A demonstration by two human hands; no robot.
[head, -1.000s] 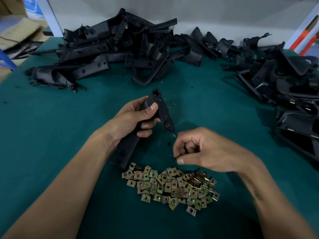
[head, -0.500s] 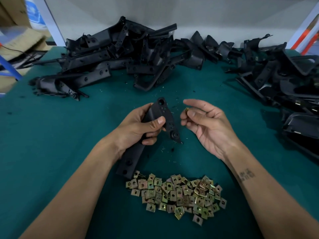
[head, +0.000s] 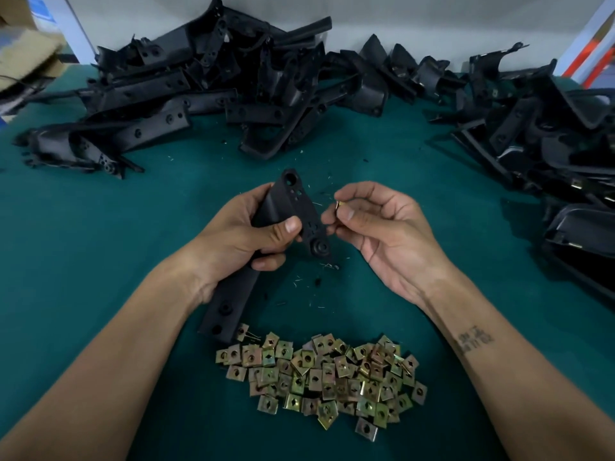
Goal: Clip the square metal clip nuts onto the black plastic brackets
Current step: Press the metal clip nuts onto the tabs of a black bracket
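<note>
Green felt covers your bench [head: 100, 247], with a pale wall behind it and a cardboard box at the far left corner.

From your head camera, your left hand [head: 239, 241] has its grip wrapped round the middle of a long black plastic bracket [head: 286, 207], thumb laid across the front face and fingers curled behind. The bracket's long axis runs from near-left to far-right and away from you: its lower end with two round holes sits just beside the nut pile, touching or almost touching the felt, while its upper end with one large round hole points up and away toward the far heap. A side tab with a round boss juts off toward your right hand.

Your right hand [head: 376, 234] is turned palm up just to the right of the bracket. Its grip is a pinch: thumb and forefinger tips close on a small square brass-coloured metal clip nut [head: 340, 204], mostly hidden by the fingertips, so its facing cannot be told. The nut is close to the bracket's right edge but apart from it, not yet clipped on.

Near you lies a loose pile of brass-coloured square clip nuts [head: 326, 374], spread left to right. A heap of black plastic brackets [head: 206, 81] lines the far edge, and a second heap of black plastic parts [head: 545, 128] fills the right side. Fine shavings speckle the felt under your hands.
</note>
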